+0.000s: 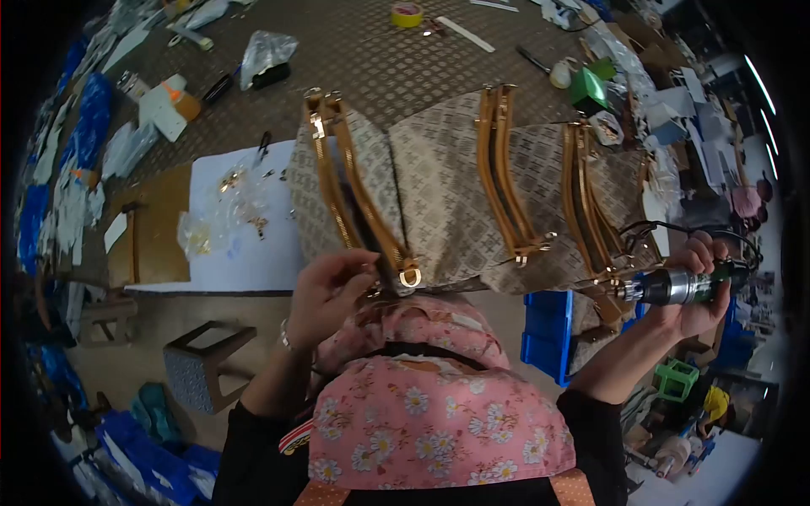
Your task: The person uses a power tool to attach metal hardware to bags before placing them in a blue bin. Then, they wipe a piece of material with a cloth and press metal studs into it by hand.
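My left hand point(333, 295) is closed at the near end of the leftmost patterned bag point(371, 148), its fingers pinched by the bag's brown zipper edge; whatever they hold is too small to name. A gold D-shaped ring point(409, 277) sits just right of these fingers. Off to the right, my right hand point(704, 308) is wrapped round a dark electric screwdriver point(675, 287) with a silver tip pointing left. Between the hands lie more patterned bags point(447, 169) with brown zipper strips point(499, 169) and gold hardware.
Small gold parts in plastic bags point(240, 202) lie on white paper point(211, 270) at left. Yellow tape point(407, 14), an orange-capped bottle point(183, 103) and a green box point(588, 91) stand farther back. A stool point(207, 363) and a blue crate point(547, 337) are below the table edge.
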Demonstrator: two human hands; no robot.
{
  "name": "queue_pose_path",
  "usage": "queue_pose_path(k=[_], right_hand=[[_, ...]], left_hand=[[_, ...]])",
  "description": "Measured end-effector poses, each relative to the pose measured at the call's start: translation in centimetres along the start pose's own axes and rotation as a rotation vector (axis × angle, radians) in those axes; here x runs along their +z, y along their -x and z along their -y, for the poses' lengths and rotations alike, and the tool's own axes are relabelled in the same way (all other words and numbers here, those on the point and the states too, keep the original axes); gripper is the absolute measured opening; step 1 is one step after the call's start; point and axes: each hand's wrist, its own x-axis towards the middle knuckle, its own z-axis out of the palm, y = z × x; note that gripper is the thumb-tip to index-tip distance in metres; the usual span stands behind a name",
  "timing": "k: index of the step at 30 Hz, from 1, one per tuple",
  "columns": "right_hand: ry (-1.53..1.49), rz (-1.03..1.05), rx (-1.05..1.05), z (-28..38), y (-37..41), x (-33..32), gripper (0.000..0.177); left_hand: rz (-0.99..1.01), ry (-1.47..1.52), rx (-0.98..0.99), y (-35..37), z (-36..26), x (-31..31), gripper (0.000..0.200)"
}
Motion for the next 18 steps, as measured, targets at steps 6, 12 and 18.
queue_pose_path(k=[6,12,18], right_hand=[[0.221,-0.21,-0.438,20.2,-2.0,-5.0,0.025],[0.302,-0.555,-1.077,31.6,-5.8,-10.2,0.026],[0.197,-0.796,-1.209,40.4,-10.1,-16.1,0.032]], left_hand=[[-0.165,-0.273,0.147,1.0,-0.2,1.7,0.037],[-0.316,-0.437,0.127,1.7,0.2,2.6,0.027],[-0.508,-0.728,0.16,2.0,-0.3,4.4,0.008]])
